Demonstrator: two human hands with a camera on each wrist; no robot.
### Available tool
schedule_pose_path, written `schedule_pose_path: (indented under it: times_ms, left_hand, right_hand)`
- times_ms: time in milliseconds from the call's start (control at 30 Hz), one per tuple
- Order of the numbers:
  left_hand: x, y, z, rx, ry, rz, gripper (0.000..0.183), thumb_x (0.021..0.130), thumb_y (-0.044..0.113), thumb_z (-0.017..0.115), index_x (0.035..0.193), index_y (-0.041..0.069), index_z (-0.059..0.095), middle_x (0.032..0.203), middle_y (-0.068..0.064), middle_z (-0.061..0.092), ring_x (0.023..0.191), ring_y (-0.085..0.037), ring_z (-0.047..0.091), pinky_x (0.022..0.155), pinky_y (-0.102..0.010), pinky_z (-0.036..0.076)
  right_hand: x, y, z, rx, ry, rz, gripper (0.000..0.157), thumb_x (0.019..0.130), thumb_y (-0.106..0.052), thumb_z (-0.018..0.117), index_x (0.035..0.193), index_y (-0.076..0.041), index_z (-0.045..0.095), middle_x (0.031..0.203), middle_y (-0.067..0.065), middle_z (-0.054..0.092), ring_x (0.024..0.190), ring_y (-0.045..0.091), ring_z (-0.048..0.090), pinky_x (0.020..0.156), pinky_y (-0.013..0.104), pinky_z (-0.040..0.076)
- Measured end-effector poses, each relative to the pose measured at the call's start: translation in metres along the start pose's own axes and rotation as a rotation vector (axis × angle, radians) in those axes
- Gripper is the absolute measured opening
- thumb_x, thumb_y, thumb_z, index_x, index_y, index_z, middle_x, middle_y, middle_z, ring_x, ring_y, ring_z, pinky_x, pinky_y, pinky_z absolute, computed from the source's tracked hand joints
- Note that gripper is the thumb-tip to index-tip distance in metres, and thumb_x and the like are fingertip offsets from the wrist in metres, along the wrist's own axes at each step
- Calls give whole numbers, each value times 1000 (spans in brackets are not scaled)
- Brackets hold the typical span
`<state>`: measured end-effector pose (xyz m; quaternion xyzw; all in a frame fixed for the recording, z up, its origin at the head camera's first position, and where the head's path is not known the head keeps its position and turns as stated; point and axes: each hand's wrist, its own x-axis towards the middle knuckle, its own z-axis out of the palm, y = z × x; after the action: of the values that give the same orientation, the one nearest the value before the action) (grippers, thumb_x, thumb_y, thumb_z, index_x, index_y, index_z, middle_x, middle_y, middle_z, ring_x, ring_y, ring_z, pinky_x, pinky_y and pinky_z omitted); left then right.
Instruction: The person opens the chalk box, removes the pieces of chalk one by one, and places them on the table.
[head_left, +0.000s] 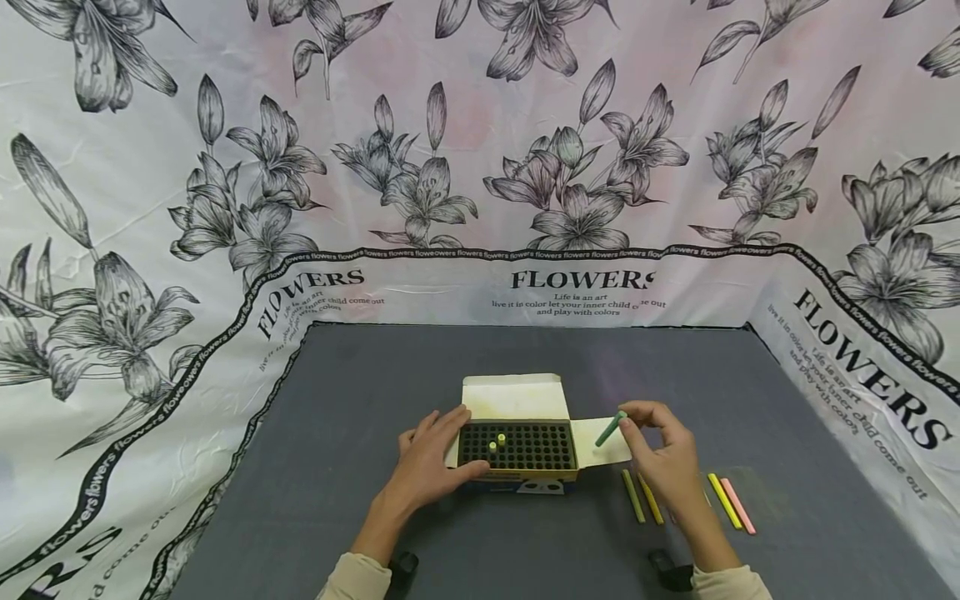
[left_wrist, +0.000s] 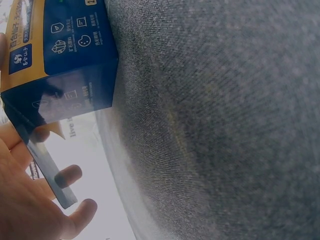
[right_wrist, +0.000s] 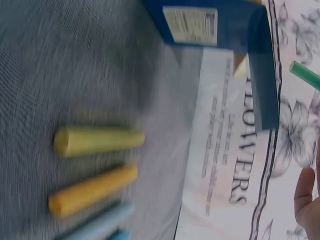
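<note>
A blue and yellow chalk box [head_left: 520,477] stands on the dark cloth with its lid and side flaps folded out. Inside, a black tray [head_left: 543,446] of round holes bears two pale yellow-green chalk ends [head_left: 501,438]. My left hand [head_left: 427,462] holds the box's left end, thumb at the front rim and fingertips by the back corner. In the left wrist view, its fingers spread around the side flap [left_wrist: 47,170]. Between thumb and fingertips, my right hand [head_left: 663,454] pinches a green chalk stick [head_left: 610,429], tilted over the right flap [head_left: 588,442].
Right of the box lie an olive-green chalk [head_left: 633,496], an orange chalk [right_wrist: 94,191], a light blue chalk [right_wrist: 100,222], a yellow chalk [head_left: 724,502] and a pink chalk [head_left: 738,506]. My right wrist partly covers this row. A flower-printed curtain [head_left: 450,287] borders the cloth.
</note>
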<state>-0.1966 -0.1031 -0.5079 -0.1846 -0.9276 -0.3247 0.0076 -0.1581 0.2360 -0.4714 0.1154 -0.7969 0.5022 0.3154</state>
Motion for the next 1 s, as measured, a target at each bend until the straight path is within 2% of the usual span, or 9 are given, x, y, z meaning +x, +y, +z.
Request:
schedule_pose_path:
  times_ms: [133, 300, 467, 600, 767, 800, 900, 967, 1000]
  left_hand:
    - [0, 0, 0, 5, 2, 1, 85, 86, 65, 71, 156, 26, 44, 164, 3, 40, 153, -41, 28, 111, -69, 20]
    - [1, 0, 0, 8, 1, 0, 85, 86, 65, 70, 156, 27, 44, 164, 4, 39, 153, -41, 28, 111, -69, 20]
    - [1, 0, 0, 3, 3, 0, 85, 86, 65, 71, 156, 27, 44, 164, 3, 40, 153, -41, 28, 111, -69, 20]
    - [1, 1, 0, 5, -3, -5, 85, 86, 65, 71, 156, 27, 43, 164, 4, 40, 154, -41, 28, 111, -68, 20]
    - [1, 1, -1, 2, -1, -4, 84, 86, 65, 71, 156, 27, 44, 163, 4, 40, 153, -41, 28, 111, -69, 20]
    - [1, 1, -1, 2, 0, -3, 84, 86, 65, 71, 156, 27, 44, 163, 4, 40, 153, -41, 28, 111, -69, 20]
    - [0, 1, -1, 2, 3, 0, 84, 86, 65, 71, 156, 27, 45, 163, 4, 41, 153, -42, 29, 111, -69, 21]
    - [0, 1, -1, 4, 3, 1, 84, 86, 65, 71, 156, 27, 45, 163, 4, 41, 153, -42, 29, 110, -69, 21]
    - [0, 1, -1, 3, 3, 1, 84, 86, 65, 71, 155, 27, 45, 163, 4, 41, 153, -42, 29, 111, -69, 21]
  right_hand:
    - [1, 4, -18, -22, 20, 51, 20, 91, 11, 66, 107, -1, 73, 93, -8, 67, 90, 1, 57, 86, 15, 41]
    - [2, 12, -44, -111, 51, 103, 18, 94, 7, 66, 109, 0, 73, 92, -20, 65, 90, -2, 56, 84, 14, 40]
    - [0, 22, -74, -235, 41, 177, 17, 99, -5, 64, 114, -3, 73, 91, -21, 65, 91, -7, 54, 82, 13, 38]
    - [-2, 34, -100, -351, -8, 202, 20, 102, -17, 62, 116, -7, 71, 91, -14, 66, 87, -10, 52, 75, 12, 40]
    - [-7, 54, -131, -496, -117, 225, 18, 102, -17, 62, 113, -8, 71, 88, -10, 65, 75, -12, 49, 59, 17, 42]
    - [-8, 59, -136, -528, -148, 225, 17, 101, -16, 62, 112, -7, 71, 87, -8, 66, 72, -13, 48, 59, 21, 43]
    - [-10, 70, -148, -612, -237, 235, 18, 100, -15, 61, 110, -4, 72, 86, 3, 71, 69, -16, 46, 72, 37, 42]
    - [-10, 75, -154, -656, -301, 263, 21, 101, -16, 60, 110, -2, 72, 88, 10, 74, 70, -10, 51, 73, 46, 35]
    - [-10, 76, -157, -676, -331, 276, 22, 101, -17, 59, 110, -1, 72, 89, 11, 75, 70, -6, 54, 72, 46, 32]
